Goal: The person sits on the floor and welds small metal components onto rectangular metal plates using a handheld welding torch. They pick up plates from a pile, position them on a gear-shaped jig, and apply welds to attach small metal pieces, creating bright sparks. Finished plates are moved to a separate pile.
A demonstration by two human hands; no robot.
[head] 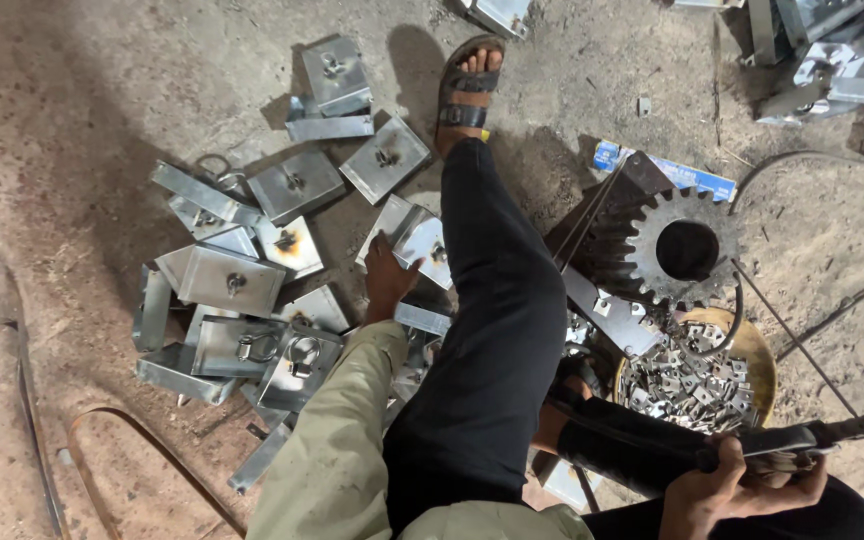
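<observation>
Welding holder sat clamped in the right hand, low over the dirt floor, its rod angling toward the gear. Farther out, the left hand gripped a steel plate; sharp edges could have cut bare fingers.

Left hand outstretched, fingers down; right hand clenched.

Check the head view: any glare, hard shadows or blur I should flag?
Head view: glare on the metal boxes by the left hand and on the stack at top right; a broad dark shadow falls across the dirt floor at upper left; the right hand and its welding holder look sharp; wide-angle stretch toward the edges.
</observation>
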